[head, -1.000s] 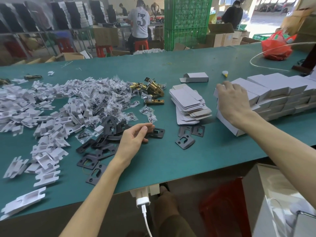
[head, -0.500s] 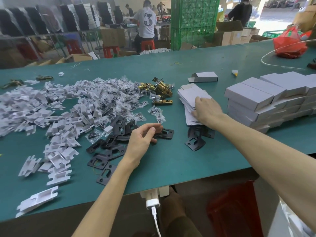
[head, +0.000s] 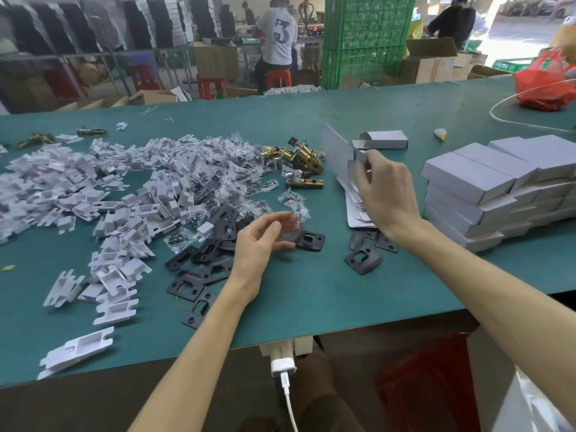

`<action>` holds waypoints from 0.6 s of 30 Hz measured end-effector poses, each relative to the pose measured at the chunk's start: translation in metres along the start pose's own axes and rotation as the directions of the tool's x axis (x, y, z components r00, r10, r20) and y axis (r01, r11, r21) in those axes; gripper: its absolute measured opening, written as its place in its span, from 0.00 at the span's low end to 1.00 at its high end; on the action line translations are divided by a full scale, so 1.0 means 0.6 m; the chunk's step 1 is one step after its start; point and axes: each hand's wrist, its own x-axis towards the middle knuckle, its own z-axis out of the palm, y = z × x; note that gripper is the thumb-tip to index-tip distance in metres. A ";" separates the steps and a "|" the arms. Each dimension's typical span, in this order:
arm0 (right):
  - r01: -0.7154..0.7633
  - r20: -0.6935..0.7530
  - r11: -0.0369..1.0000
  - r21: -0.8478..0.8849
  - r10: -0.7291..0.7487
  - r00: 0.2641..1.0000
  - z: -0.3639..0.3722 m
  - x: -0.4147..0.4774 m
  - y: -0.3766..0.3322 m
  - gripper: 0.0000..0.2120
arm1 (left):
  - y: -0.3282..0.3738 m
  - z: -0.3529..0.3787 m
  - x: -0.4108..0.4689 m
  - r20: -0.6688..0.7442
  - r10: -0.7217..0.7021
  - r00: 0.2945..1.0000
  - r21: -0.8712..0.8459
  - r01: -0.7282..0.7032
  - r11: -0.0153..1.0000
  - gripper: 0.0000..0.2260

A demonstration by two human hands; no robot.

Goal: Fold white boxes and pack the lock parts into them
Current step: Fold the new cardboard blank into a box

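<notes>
**A:** What sits closest, at the front edge?

**B:** A white charger (head: 282,364) plugged in under the rim of the green table (head: 311,307), with its cable hanging down.

**A:** And the left hand?

**B:** The left hand (head: 265,241) is over the near part of the table, palm turned inward. Its fingers are loosely bent, with a gap to the thumb, and it holds nothing. Black plates (head: 202,269) lie scattered under and beside it. The fingertips are blurred, so I cannot tell whether they touch one.

**A:** The right hand?

**B:** The right hand (head: 386,194) is a little further in, to the right. Thumb and fingers pinch one flat box (head: 338,154), which is tilted up on edge. Below it is the pile of flat boxes (head: 355,218), with a few more black plates just in front.

**A:** Where are the finished ones?

**B:** The stack of folded boxes (head: 498,188) stands several layers high on the right, near the right wrist. A single folded box (head: 381,139) lies further back, behind the raised flat box.

**A:** The parts?

**B:** A heap of white inserts (head: 78,188) covers the left side. Toward the middle it runs into small bags of screws (head: 237,179). Brass latches (head: 304,157) lie just left of the raised flat box.

**A:** Beyond that?

**B:** A red bag (head: 545,85) sits at the far right corner. Past the table are green crates (head: 367,35) and a seated person (head: 279,35) in a grey shirt marked 3.
</notes>
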 end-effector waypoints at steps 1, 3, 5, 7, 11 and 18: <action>-0.078 -0.005 0.982 0.173 0.080 0.997 0.002 -0.007 -0.009 0.16 | 0.001 -0.002 0.000 -0.010 -0.008 1.000 -0.067 0.007 0.998 0.12; -0.284 0.108 0.834 0.472 0.266 0.958 0.009 -0.024 -0.026 0.17 | 0.003 -0.004 0.001 -0.011 -0.035 0.999 -0.185 0.033 0.982 0.11; -0.496 0.311 0.572 0.654 0.393 0.865 0.024 -0.047 -0.036 0.11 | 0.006 -0.004 0.003 -0.002 -0.073 0.997 -0.283 0.069 0.957 0.13; -0.603 0.445 0.374 0.705 0.429 0.786 0.038 -0.074 -0.045 0.08 | 0.012 -0.004 0.006 0.008 -0.120 0.993 -0.377 0.115 0.919 0.15; -0.696 0.602 0.199 0.690 0.375 0.705 0.062 -0.118 -0.061 0.08 | 0.026 -0.018 0.007 0.029 -0.190 0.981 -0.544 0.175 0.820 0.20; -0.767 0.753 -0.052 0.640 0.241 0.612 0.086 -0.153 -0.077 0.10 | 0.042 -0.040 -0.002 0.258 -0.065 0.964 -0.569 0.206 0.796 0.43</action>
